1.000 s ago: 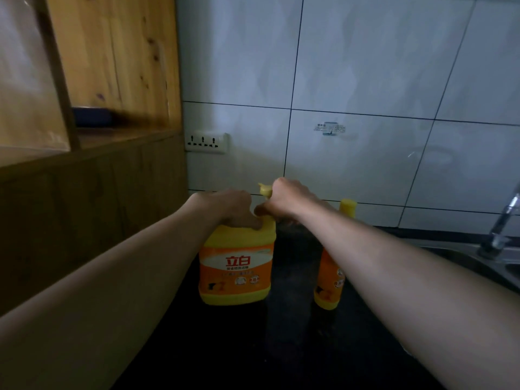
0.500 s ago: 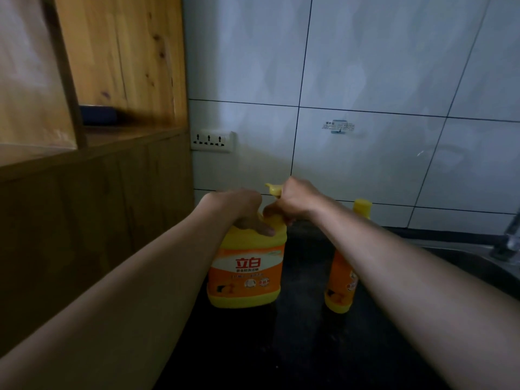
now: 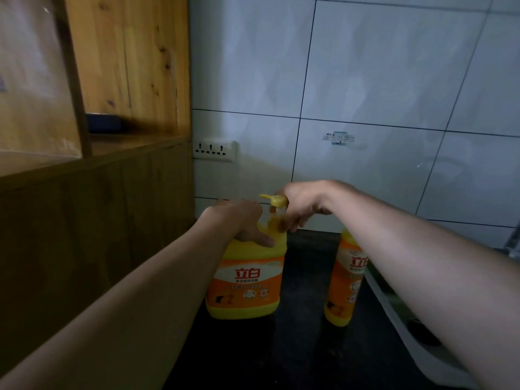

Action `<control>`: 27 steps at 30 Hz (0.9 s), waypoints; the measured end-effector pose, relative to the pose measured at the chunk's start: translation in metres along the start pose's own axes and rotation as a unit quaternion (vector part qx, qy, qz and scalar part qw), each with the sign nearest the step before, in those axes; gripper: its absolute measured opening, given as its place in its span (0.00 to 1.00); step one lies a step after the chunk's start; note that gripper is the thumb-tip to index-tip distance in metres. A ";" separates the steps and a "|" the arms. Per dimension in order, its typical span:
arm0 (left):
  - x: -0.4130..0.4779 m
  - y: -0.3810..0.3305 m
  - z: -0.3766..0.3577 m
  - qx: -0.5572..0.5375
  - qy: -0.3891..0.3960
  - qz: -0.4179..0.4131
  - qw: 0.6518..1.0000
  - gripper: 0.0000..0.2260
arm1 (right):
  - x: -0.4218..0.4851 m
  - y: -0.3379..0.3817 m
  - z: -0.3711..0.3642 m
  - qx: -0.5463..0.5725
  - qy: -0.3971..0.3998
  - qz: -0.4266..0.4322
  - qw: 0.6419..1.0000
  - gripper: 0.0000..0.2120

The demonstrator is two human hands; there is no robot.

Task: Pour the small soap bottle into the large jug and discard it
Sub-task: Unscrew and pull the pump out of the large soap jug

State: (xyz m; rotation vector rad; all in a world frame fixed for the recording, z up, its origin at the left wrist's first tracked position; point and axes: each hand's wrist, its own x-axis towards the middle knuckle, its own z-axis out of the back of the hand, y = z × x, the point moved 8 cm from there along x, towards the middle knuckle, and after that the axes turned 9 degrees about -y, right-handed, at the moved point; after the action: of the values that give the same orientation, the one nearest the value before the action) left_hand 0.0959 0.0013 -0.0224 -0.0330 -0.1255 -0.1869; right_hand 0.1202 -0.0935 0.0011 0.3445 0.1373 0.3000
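The large yellow and orange soap jug (image 3: 247, 280) stands upright on the dark counter (image 3: 295, 347). My left hand (image 3: 242, 223) grips its handle at the shoulder. My right hand (image 3: 301, 204) is closed around the yellow pump top (image 3: 274, 199) at the jug's neck. The small soap bottle (image 3: 344, 285), same colours, stands upright just right of the jug. My right forearm crosses in front of it and hides its cap.
A wooden cabinet (image 3: 92, 220) with an open shelf walls off the left side. A white tiled wall with a power socket (image 3: 214, 150) is close behind the jug. A white sink edge (image 3: 399, 311) lies at the right.
The camera has shifted left, so the faucet has left the view. Both hands stay at the jug's top; the right hand has turned around the pump top, whose head now shows more.
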 end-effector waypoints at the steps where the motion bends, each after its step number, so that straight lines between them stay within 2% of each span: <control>1: 0.000 0.000 0.000 0.002 0.000 0.001 1.000 0.34 | -0.001 0.001 -0.001 -0.003 0.009 -0.009 1.000 0.14; 3: 0.001 0.000 0.000 0.000 -0.001 0.005 1.000 0.34 | 0.000 0.006 -0.002 -0.051 -0.008 -0.014 0.999 0.19; 6: 0.001 0.001 -0.001 -0.009 -0.003 0.005 1.000 0.34 | 0.001 0.020 0.002 -0.153 -0.071 0.023 0.985 0.19; 8: 0.000 0.001 -0.001 -0.009 0.001 0.002 1.000 0.32 | 0.001 0.026 0.000 -0.182 -0.062 0.043 0.980 0.16; 9: 0.000 0.000 0.000 -0.011 0.001 0.000 1.000 0.32 | -0.001 0.028 0.000 -0.190 -0.046 0.048 0.980 0.18; 12: 0.001 0.000 0.000 -0.012 0.001 -0.005 1.000 0.31 | -0.007 0.032 0.000 -0.206 -0.003 0.058 0.977 0.41; 13: 0.000 0.000 0.000 -0.012 -0.001 -0.004 1.000 0.31 | -0.009 0.033 0.001 -0.208 -0.002 0.060 0.976 0.45; 14: 0.000 0.001 0.000 -0.011 -0.004 -0.002 1.000 0.31 | -0.010 0.034 0.001 -0.201 -0.005 0.055 0.978 0.45; 17: 0.000 0.001 -0.001 -0.011 -0.012 -0.001 1.000 0.30 | -0.009 0.032 0.002 -0.221 -0.026 0.030 0.974 0.29; 20: 0.000 0.001 -0.002 -0.015 -0.006 0.001 1.000 0.32 | -0.005 0.031 -0.002 -0.204 -0.037 0.025 0.978 0.19; 21: 0.000 0.001 -0.002 -0.018 -0.007 -0.002 1.000 0.34 | -0.006 0.034 -0.003 -0.199 -0.030 0.033 0.979 0.19; 23: 0.000 0.001 -0.001 -0.011 -0.006 -0.007 1.000 0.36 | -0.009 0.039 -0.002 -0.210 -0.013 0.053 0.976 0.29; 25: -0.001 0.002 -0.001 -0.007 -0.005 -0.001 1.000 0.34 | -0.013 0.039 0.003 -0.219 -0.006 0.065 0.974 0.38; 27: -0.001 0.004 -0.001 -0.014 -0.010 0.003 1.000 0.33 | -0.018 0.037 0.009 -0.180 0.012 0.050 0.982 0.44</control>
State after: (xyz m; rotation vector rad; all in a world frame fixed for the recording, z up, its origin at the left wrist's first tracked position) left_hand 0.0961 0.0050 -0.0233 -0.0624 -0.1419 -0.1816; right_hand 0.0950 -0.0682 0.0237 -0.0113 0.0880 0.4207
